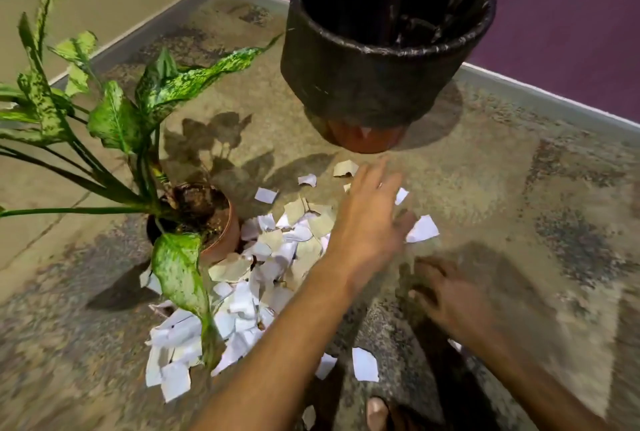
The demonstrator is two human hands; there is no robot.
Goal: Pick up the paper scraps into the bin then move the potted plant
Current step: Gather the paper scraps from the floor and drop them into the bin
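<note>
Hands (367, 219) (453, 295) blurred, grip seemingly slack, above scraps (263, 278) between plant (204, 219) and bin (381, 60).

Dim, hard shadows, blurred hands (450, 295)

The right hand (450, 295) is motion-blurred so its finger pose cannot be told, the left hand (370, 219) and forearm cover part of the paper scraps (242, 292), and the potted plant (138, 140) leaves run off the left edge.
</note>
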